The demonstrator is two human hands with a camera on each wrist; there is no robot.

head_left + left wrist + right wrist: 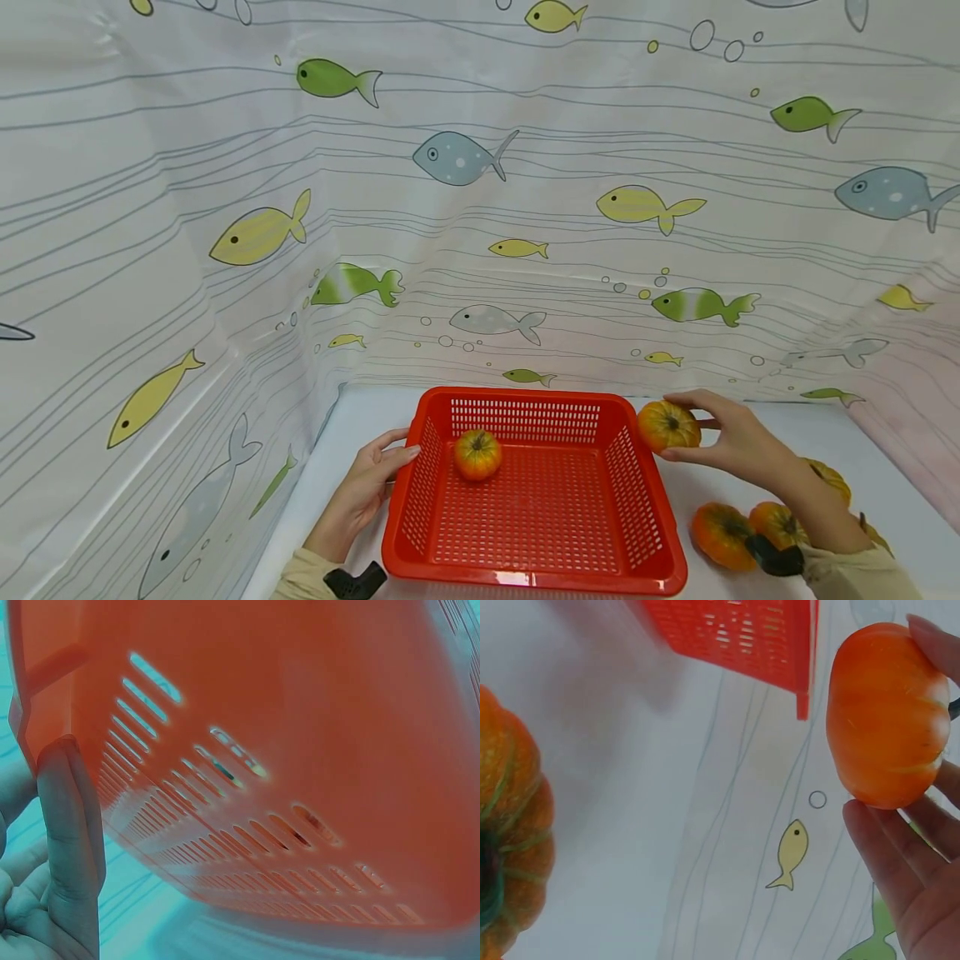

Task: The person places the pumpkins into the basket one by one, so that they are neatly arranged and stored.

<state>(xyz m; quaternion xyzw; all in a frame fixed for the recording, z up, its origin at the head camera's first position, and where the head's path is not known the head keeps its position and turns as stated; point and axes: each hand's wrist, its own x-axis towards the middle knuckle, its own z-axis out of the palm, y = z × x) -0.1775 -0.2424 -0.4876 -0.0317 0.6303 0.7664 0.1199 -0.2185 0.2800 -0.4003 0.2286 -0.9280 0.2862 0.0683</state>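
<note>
A red plastic basket [525, 508] with slotted walls sits on the white table, one small orange-yellow pumpkin [477, 456] inside near its left wall. My left hand [367, 479] grips the basket's left rim, thumb over the edge and fingers along the outside; the left wrist view shows fingers [69, 825] against the basket wall [337, 712]. Beside the right rim, my right hand [723, 437] holds a second small pumpkin [670, 426] between thumb and fingertips. The right wrist view shows this pumpkin [885, 716] from the side, raised next to the basket's edge [735, 637].
Several more pumpkins lie on the table to the right, among them an orange one [722, 535] and another [777, 525] under the right forearm. A fish-patterned white curtain [480, 208] encloses the table at the back and sides.
</note>
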